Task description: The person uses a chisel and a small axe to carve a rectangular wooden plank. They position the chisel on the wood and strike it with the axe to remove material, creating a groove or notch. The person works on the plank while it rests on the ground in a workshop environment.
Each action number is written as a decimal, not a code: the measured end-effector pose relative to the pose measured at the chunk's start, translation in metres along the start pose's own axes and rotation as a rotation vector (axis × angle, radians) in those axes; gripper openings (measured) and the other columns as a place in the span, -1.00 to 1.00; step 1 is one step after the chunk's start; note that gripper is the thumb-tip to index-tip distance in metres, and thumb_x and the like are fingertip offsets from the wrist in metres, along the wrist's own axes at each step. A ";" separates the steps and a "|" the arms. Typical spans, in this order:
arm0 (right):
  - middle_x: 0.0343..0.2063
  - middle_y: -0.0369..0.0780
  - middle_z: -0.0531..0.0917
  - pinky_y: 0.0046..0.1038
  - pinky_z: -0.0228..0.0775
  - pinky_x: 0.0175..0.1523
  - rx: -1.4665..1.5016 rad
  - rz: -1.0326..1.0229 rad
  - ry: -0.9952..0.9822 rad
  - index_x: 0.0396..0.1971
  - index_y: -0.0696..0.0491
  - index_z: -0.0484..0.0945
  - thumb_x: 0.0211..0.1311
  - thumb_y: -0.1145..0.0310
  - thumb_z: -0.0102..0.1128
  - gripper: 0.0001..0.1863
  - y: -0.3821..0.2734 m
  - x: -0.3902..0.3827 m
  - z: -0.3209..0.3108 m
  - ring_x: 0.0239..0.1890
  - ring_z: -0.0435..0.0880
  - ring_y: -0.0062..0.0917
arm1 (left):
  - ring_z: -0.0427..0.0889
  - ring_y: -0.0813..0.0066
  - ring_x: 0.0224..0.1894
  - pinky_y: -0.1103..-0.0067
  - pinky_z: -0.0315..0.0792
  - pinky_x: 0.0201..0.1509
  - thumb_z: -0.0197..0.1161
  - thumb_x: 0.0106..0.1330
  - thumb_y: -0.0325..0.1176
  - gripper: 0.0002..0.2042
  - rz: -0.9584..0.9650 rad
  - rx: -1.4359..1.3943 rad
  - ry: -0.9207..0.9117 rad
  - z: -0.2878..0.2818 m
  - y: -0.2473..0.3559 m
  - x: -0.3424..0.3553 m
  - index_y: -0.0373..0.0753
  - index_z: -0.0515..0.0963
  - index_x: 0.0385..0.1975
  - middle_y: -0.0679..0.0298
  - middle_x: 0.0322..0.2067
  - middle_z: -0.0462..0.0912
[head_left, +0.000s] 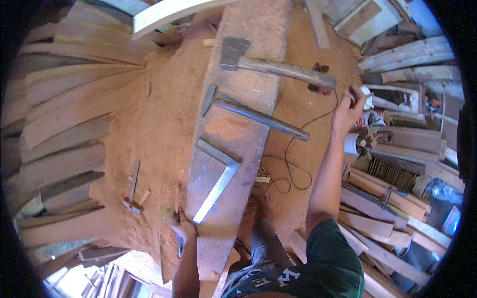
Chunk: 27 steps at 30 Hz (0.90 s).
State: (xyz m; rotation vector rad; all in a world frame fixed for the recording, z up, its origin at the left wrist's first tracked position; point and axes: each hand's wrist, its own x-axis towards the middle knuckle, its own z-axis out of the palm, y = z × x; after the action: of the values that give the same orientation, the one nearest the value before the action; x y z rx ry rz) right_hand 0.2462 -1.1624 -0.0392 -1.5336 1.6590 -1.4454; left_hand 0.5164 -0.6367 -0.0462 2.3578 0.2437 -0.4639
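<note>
And here's the right hand, up at the right of the frame, its forearm climbing almost straight from the dark green sleeve. Fingers bent and loosely apart, nothing visible clamped in them, just beside a white pot; whether they touch it, I can't tell.

Down at lower centre, the left hand reaches up from the bottom edge, forearm nearly upright, right at the table's left edge. Its fingers are bent next to a blurred brownish lump; clamped on it or merely close, I can't say.

Just by that hand comes the tip of the square, lying in the middle of the frame, bright blade slanting down left, darker arm up left. Above it, the adze lies across the table, and higher again the axe, both handles jutting past the right edge. A hammer lies in the sawdust, lower left.

Now the lettering: big white capitals across the dark green shirt at the bottom, partly folded away. Over on the right, a red-and-white tin carries print too small to make out.
</note>
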 end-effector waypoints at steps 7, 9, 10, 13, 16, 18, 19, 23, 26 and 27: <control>-0.07 0.05 0.73 -0.09 0.51 0.14 -0.819 -0.262 -1.098 0.14 0.02 0.60 0.13 0.22 0.29 -0.47 -0.113 0.051 0.063 0.02 0.71 -0.02 | 0.71 0.26 -0.16 0.34 0.54 -0.02 0.35 0.40 -0.14 -0.66 0.324 -0.079 -0.055 -0.053 0.020 0.008 -0.33 0.70 -0.08 0.14 -0.26 0.77; -0.08 0.08 0.73 -0.11 0.51 0.14 -0.820 -0.431 -1.043 0.07 0.07 0.64 0.16 0.21 0.30 -0.53 -0.156 0.033 0.054 0.04 0.70 -0.01 | 0.73 0.22 -0.22 0.33 0.57 -0.05 0.40 0.35 -0.10 -0.67 0.285 0.171 0.070 -0.096 0.003 0.012 -0.24 0.73 -0.11 0.07 -0.31 0.77; -0.09 0.09 0.73 -0.09 0.52 0.10 -0.836 -0.476 -1.075 0.08 0.10 0.63 0.20 0.22 0.28 -0.54 -0.161 0.039 0.036 0.01 0.70 0.01 | 0.72 -0.11 -0.02 0.20 0.57 0.05 0.45 0.20 -0.25 -0.59 0.234 0.224 0.046 -0.122 0.009 0.019 -0.26 0.63 0.02 -0.17 -0.14 0.73; -0.09 0.14 0.70 -0.04 0.47 0.06 -0.828 -0.598 -0.902 0.05 0.21 0.59 0.24 0.22 0.33 -0.53 -0.145 -0.001 -0.038 -0.02 0.69 0.04 | 0.70 -0.17 -0.03 0.17 0.57 0.02 0.45 0.12 -0.32 -0.55 0.252 0.315 0.177 -0.242 0.039 -0.021 -0.19 0.61 0.06 -0.17 -0.18 0.73; 0.06 0.11 0.67 -0.17 0.44 0.18 -0.449 -0.421 -0.831 0.09 0.30 0.58 0.30 0.11 0.38 -0.43 -0.120 -0.099 -0.119 0.09 0.64 -0.04 | 0.69 -0.17 -0.04 0.16 0.57 0.01 0.44 0.10 -0.33 -0.55 0.187 0.374 0.140 -0.364 -0.014 -0.056 -0.16 0.62 0.05 -0.12 -0.20 0.73; -0.14 0.00 0.69 -0.22 0.49 0.08 -0.299 -0.252 -0.908 0.07 0.27 0.54 0.29 0.30 0.40 -0.53 -0.116 -0.180 -0.164 -0.10 0.64 -0.18 | 0.70 -0.17 -0.08 0.13 0.57 0.00 0.42 0.11 -0.33 -0.60 0.155 0.534 0.231 -0.422 -0.071 -0.079 -0.16 0.65 0.01 -0.11 -0.21 0.74; -0.25 -0.07 0.68 -0.25 0.53 -0.03 -0.197 -0.090 -0.985 0.04 0.24 0.53 0.30 0.35 0.38 -0.59 -0.129 -0.217 -0.181 -0.23 0.65 -0.26 | 0.70 -0.18 -0.09 0.13 0.57 -0.01 0.42 0.15 -0.29 -0.65 0.187 0.444 0.250 -0.446 -0.107 -0.089 -0.18 0.69 -0.04 -0.12 -0.23 0.73; -0.59 -0.36 0.43 -0.54 0.27 -0.59 0.055 0.682 -1.048 -0.17 0.05 0.44 0.38 0.47 0.24 -0.84 -0.192 -0.345 -0.202 -0.63 0.36 -0.70 | 0.75 -0.04 -0.10 0.24 0.59 -0.05 0.43 0.24 -0.21 -0.70 -0.101 0.503 0.030 -0.504 -0.207 -0.126 -0.27 0.71 -0.14 -0.10 -0.25 0.76; -0.64 -0.37 0.38 -0.52 0.26 -0.60 0.125 0.594 -0.993 -0.23 0.03 0.45 0.40 0.41 0.25 -0.86 -0.202 -0.423 -0.241 -0.65 0.33 -0.67 | 0.76 -0.02 -0.13 0.22 0.58 -0.07 0.46 0.23 -0.19 -0.69 -0.127 0.495 -0.189 -0.530 -0.271 -0.157 -0.24 0.71 -0.14 -0.06 -0.27 0.76; -0.64 -0.37 0.38 -0.52 0.25 -0.60 0.124 0.548 -0.966 -0.24 0.03 0.45 0.40 0.40 0.25 -0.87 -0.217 -0.447 -0.256 -0.66 0.33 -0.67 | 0.77 0.00 -0.12 0.22 0.58 -0.06 0.49 0.20 -0.16 -0.67 -0.118 0.476 -0.228 -0.534 -0.305 -0.166 -0.21 0.72 -0.14 -0.04 -0.25 0.77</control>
State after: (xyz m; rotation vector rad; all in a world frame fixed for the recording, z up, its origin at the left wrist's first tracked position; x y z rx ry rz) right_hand 0.2434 -0.6214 0.1033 -1.2379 1.1874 -0.3794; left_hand 0.4121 -0.0573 0.1960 2.7260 0.1798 -0.9272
